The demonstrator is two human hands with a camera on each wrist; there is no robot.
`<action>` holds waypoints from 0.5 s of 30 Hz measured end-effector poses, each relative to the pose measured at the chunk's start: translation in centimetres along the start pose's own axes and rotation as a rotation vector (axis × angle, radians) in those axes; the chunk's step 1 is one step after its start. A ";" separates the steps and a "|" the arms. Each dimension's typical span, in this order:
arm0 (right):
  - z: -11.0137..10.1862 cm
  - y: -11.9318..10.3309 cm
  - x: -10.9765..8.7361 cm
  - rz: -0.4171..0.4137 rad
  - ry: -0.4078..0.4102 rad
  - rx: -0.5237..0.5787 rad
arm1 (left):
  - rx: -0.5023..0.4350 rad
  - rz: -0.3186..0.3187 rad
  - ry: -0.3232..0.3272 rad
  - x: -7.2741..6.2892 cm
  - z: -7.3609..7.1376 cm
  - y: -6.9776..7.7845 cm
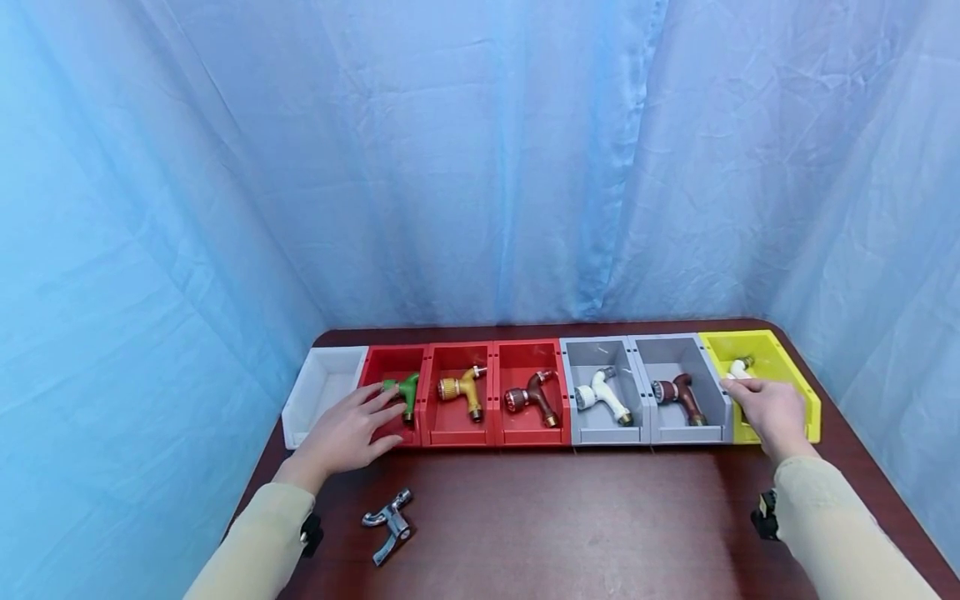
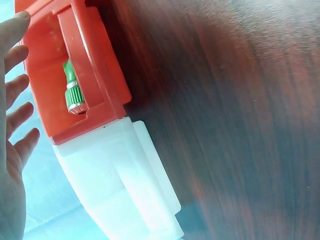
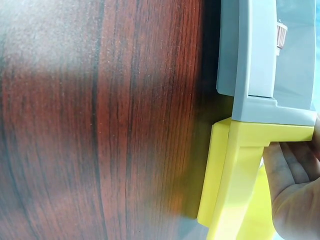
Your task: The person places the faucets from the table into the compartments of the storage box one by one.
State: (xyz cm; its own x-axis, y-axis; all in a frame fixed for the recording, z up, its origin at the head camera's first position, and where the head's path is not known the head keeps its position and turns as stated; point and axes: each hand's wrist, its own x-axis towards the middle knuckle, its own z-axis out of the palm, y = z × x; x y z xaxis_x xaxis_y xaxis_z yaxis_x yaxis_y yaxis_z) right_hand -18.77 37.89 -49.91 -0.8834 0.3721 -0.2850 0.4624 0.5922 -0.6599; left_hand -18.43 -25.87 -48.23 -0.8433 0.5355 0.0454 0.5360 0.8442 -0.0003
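Observation:
My left hand [image 1: 352, 429] hovers with fingers spread over the front of the leftmost red bin [image 1: 386, 439]. A green faucet [image 1: 408, 392] lies in that bin, partly covered by the fingers; its ribbed green knob [image 2: 74, 95] shows in the left wrist view, apart from the hand. At the far right, my right hand [image 1: 772, 408] grips the left wall of the yellow bin [image 1: 806, 375], fingers inside against it in the right wrist view. A white faucet [image 1: 740, 367] lies in the yellow bin beside the fingertips, partly hidden by the hand.
Between the hands, red bins hold a yellow faucet [image 1: 468, 390] and a brown one [image 1: 536, 398]. Grey bins hold a white faucet [image 1: 603, 393] and a reddish-brown one [image 1: 681, 396]. A white bin [image 1: 330, 375] stands far left. A chrome faucet [image 1: 392, 521] lies on the dark table [image 1: 562, 517].

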 end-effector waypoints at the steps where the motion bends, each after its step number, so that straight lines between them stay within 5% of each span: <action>1: 0.0 0.0 0.0 -0.002 0.001 -0.002 | -0.003 0.000 0.005 -0.3 0.0 0.1; 15: -0.1 0.0 -0.1 -0.011 -0.010 0.007 | -0.057 -0.005 -0.086 -3.2 0.0 1.7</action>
State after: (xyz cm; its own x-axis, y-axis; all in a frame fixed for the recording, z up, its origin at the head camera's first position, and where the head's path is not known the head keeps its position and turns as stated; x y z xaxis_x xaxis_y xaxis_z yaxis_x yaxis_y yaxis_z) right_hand -18.68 37.87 -49.80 -0.8892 0.3584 -0.2845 0.4520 0.5914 -0.6678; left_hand -14.82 -26.09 -48.39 -0.8451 0.5331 -0.0409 0.5307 0.8457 0.0569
